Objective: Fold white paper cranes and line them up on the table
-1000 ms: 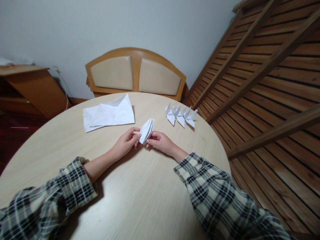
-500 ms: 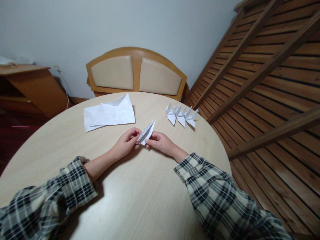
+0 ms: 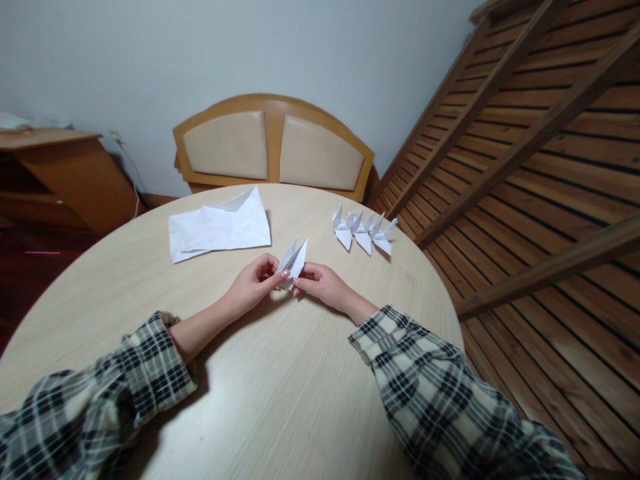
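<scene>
left hand [image 3: 253, 288] | fingers pinched on folded paper piece [image 3: 293, 261], steadying it; right hand [image 3: 320, 285] | fingers clamped on its lower edge; piece held above mid-tabletop [image 3: 280, 387]; folded cranes [image 3: 363, 231] near far right edge

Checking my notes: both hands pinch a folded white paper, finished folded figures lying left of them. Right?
No: the head view shows the finished folded figures lying right of the left hand and right hand, which pinch the folded white paper.
</scene>
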A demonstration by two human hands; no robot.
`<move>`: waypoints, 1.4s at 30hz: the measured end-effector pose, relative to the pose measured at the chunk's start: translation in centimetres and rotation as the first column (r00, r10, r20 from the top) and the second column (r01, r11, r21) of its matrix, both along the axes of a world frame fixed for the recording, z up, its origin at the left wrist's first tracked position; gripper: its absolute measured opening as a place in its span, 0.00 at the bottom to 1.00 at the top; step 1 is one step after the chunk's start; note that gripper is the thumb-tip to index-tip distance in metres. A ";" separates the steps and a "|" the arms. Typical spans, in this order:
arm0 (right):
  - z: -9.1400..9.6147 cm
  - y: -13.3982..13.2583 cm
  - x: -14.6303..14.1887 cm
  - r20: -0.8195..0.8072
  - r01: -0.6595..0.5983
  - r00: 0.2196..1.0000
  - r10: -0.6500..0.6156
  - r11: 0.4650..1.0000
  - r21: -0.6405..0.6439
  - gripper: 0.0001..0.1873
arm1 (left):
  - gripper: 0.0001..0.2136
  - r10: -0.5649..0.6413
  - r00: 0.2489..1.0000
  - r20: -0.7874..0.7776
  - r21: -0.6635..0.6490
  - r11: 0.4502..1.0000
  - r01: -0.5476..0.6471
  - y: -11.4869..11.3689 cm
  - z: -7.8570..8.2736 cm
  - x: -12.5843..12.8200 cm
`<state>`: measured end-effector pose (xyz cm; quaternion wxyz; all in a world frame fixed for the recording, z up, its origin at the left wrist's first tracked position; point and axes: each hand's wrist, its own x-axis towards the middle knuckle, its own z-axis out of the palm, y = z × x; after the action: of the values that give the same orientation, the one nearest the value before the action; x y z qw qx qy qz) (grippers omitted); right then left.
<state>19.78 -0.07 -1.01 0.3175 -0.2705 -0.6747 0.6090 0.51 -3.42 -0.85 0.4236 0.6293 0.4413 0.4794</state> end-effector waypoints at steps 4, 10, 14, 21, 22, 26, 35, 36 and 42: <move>0.0 0.0 0.0 -0.010 -0.009 1.000 0.009 1.000 -0.007 0.11 | 0.15 -0.002 1.000 -0.030 0.006 1.000 0.002 -0.1 0.3 0.0; -0.4 0.1 0.0 -0.010 -0.004 1.000 0.004 1.000 0.001 0.11 | 0.16 -0.019 0.999 -0.027 -0.008 1.000 0.018 -0.2 0.6 0.0; -0.6 0.2 -0.1 -0.011 -0.009 1.000 0.009 1.000 0.014 0.13 | 0.16 -0.026 0.998 -0.049 -0.018 1.000 0.025 -0.1 0.5 -0.1; -0.8 0.2 -0.2 -0.010 0.030 1.000 -0.030 0.998 0.046 0.11 | 0.15 -0.020 0.999 -0.030 -0.018 1.000 0.020 -0.1 0.4 -0.1; -0.9 0.2 -0.2 -0.018 0.046 0.999 -0.045 0.997 0.054 0.11 | 0.14 -0.014 1.000 -0.018 -0.011 1.000 0.014 -0.1 0.4 -0.1; -1.1 0.3 -0.3 -0.035 0.129 0.991 -0.127 0.990 0.050 0.14 | 0.13 -0.019 1.000 0.007 0.029 0.999 0.019 -0.2 0.7 0.1; -1.1 0.4 -0.4 -0.043 0.107 0.993 -0.106 0.994 0.031 0.15 | 0.12 -0.038 0.999 -0.028 0.022 0.999 0.038 -0.1 0.5 0.0; -1.1 0.4 -0.4 -0.046 0.101 0.994 -0.099 0.994 0.034 0.14 | 0.13 -0.033 0.999 -0.031 0.018 0.999 0.034 -0.1 0.5 0.1; -1.1 0.4 -0.4 -0.040 0.116 0.993 -0.115 0.993 0.027 0.16 | 0.14 0.000 0.997 -0.072 0.022 1.000 0.002 -0.2 0.5 0.0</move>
<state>19.41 0.30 -2.15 0.3691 -0.2925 -0.6605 0.5848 0.55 -3.60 -0.37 0.4005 0.6512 0.4505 0.4610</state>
